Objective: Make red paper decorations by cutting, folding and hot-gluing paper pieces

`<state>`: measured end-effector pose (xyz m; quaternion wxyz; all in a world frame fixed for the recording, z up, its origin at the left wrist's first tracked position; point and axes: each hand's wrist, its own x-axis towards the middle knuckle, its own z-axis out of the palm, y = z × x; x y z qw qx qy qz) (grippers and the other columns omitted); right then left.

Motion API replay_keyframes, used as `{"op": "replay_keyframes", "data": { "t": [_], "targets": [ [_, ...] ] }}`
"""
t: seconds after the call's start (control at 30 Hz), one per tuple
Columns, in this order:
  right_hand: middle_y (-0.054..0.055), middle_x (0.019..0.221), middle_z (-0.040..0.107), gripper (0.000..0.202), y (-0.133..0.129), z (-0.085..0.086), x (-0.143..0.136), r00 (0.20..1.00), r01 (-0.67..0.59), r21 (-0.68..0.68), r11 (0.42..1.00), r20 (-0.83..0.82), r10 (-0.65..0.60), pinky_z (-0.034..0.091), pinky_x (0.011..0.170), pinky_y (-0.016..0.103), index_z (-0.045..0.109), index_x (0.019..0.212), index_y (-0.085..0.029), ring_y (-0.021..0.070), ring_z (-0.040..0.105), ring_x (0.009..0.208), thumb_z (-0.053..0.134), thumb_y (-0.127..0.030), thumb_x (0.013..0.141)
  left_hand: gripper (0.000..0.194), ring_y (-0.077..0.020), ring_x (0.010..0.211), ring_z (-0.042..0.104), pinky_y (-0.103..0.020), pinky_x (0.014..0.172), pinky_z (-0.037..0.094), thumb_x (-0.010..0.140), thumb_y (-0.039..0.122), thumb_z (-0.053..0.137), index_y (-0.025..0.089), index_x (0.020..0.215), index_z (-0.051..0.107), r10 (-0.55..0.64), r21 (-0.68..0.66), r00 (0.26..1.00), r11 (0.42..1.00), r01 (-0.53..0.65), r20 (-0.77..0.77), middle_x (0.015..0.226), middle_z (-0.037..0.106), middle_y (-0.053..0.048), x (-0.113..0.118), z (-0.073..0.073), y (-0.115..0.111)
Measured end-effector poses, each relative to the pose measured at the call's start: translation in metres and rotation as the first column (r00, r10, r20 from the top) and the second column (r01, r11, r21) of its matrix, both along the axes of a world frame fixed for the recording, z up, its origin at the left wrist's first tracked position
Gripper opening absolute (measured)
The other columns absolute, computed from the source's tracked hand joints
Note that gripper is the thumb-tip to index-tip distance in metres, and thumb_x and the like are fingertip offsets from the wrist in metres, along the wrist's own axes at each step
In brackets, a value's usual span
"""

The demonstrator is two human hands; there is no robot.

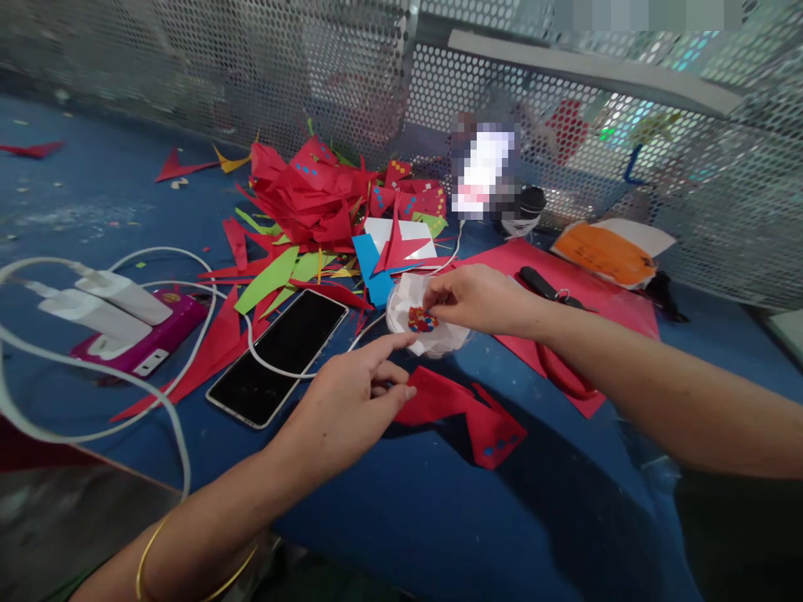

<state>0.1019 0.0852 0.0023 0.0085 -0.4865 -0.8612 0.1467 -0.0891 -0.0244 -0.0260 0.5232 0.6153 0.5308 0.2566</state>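
My right hand [473, 299] reaches into a small white-lined dish [447, 339] that holds tiny red, blue and yellow bits [421, 319]. Its fingertips are pinched together at these bits; what is between them is too small to make out. My left hand [357, 389] is at the dish's near left side, its index finger stretched toward the rim and the thumb apart from it. The thumb tip meets or overlaps the edge of a folded red paper piece [439, 397], and I cannot tell if it touches. Small blue dots mark that piece's lower right end.
A black-screened phone [276, 359], white cables and a purple power strip [135, 355] lie left. Behind are heaped red paper cut-outs [307, 201] and a blurred lit screen [483, 171]. Red-handled scissors [565, 368] rest on a red sheet [502, 259], near an orange packet [606, 255].
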Motion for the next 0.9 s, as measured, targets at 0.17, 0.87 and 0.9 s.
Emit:
{"op": "replay_keyframes", "data": {
  "t": [0.17, 0.87, 0.9],
  "targets": [
    [0.000, 0.078, 0.074, 0.015, 0.005, -0.006, 0.003, 0.997, 0.003, -0.045, 0.999, -0.079, -0.007, 0.038, 0.058, 0.024, 0.073, 0.083, -0.021, 0.0133, 0.063, 0.070, 0.061, -0.014, 0.075, 0.060, -0.0121, 0.060, 0.052, -0.023, 0.055, 0.040, 0.083, 0.023, 0.059, 0.019, 0.142, 0.051, -0.001, -0.014, 1.000, 1.000, 0.001, 0.018, 0.072, 0.067, 0.003, 0.000, 0.002, 0.001],
    [-0.001, 0.074, 0.073, 0.019, 0.005, -0.012, 0.014, 0.941, 0.060, -0.182, 0.981, -0.319, -0.117, 0.047, 0.063, 0.027, 0.070, 0.080, -0.021, 0.0144, 0.065, 0.070, 0.056, -0.010, 0.074, 0.059, -0.0155, 0.069, 0.063, -0.025, 0.060, 0.045, 0.082, 0.020, 0.059, 0.016, 0.140, 0.053, -0.008, 0.044, 1.000, 0.999, 0.007, 0.024, 0.079, 0.074, -0.001, 0.001, 0.001, 0.002],
    [-0.001, 0.074, 0.072, 0.019, 0.005, -0.012, 0.013, 0.938, 0.064, -0.188, 0.980, -0.325, -0.123, 0.047, 0.063, 0.027, 0.070, 0.079, -0.021, 0.0144, 0.065, 0.070, 0.056, -0.010, 0.074, 0.058, -0.0154, 0.068, 0.063, -0.025, 0.060, 0.045, 0.082, 0.020, 0.059, 0.016, 0.140, 0.054, -0.007, 0.044, 1.000, 0.999, 0.006, 0.022, 0.079, 0.073, -0.001, 0.001, 0.001, 0.002]
  ]
}}
